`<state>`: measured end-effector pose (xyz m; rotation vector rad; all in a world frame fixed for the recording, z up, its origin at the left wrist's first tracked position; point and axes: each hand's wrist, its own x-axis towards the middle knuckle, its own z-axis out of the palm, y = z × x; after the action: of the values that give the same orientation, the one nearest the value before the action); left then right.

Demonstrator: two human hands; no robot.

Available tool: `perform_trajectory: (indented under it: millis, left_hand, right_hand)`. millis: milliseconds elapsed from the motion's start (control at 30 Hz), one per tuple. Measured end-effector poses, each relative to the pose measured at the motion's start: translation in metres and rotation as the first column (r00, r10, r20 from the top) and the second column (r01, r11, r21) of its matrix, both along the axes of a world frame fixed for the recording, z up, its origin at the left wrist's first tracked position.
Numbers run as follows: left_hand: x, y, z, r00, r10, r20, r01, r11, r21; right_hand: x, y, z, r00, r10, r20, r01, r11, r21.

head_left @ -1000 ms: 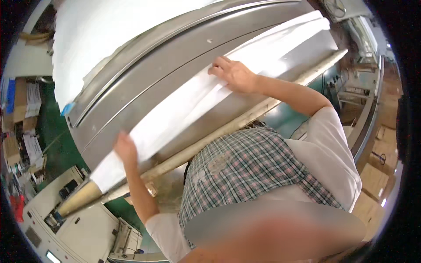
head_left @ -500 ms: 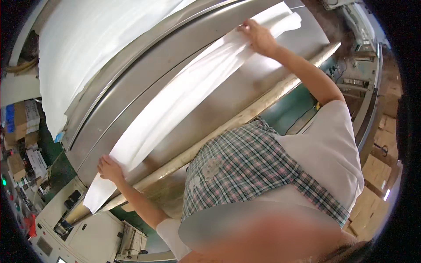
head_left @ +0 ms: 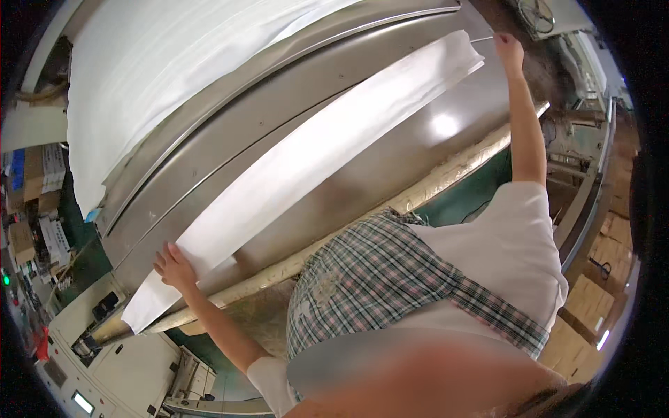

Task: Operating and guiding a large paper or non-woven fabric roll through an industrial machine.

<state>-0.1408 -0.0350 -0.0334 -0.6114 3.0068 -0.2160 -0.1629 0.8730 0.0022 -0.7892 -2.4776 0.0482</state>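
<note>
A long strip of white fabric (head_left: 313, 157) lies folded lengthwise across the metal table (head_left: 279, 230), flat and fairly smooth. My left hand (head_left: 175, 268) rests on it near its left end, fingers spread. Beyond the strip's far right end, my right hand (head_left: 510, 52) is closed at the table's edge, off the fabric. A thin pale line runs from the strip's end to these fingers; whether they grip it or something else is too small to make out.
A large white fabric sheet (head_left: 188, 63) covers the far left, behind a raised metal ridge (head_left: 279, 61). Along the table's near edge runs a roller wrapped in clear film (head_left: 460, 164). White machine cabinets (head_left: 132, 373) stand at lower left, brown cartons (head_left: 589, 303) at right.
My right hand has let go of the strip's right part and moved right to the table's edge. The strip now lies flatter and wider. My left hand stays on it.
</note>
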Motion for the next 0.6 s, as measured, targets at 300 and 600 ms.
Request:
perform_trajectory:
  millis: [300,600]
  left_hand:
    - [-0.014,0.013,0.009,0.980,0.059,0.190,-0.074,0.994,0.074]
    - [0.053,-0.032,0.005,0.943,-0.041,-0.329,0.063,0.996,0.056]
  right_hand:
    - [-0.054,-0.042,-0.066,0.874,0.277,0.400,-0.121,0.920,-0.373]
    - [-0.018,-0.124,-0.024,0.617,0.711,0.337,-0.158,0.531,-0.832]
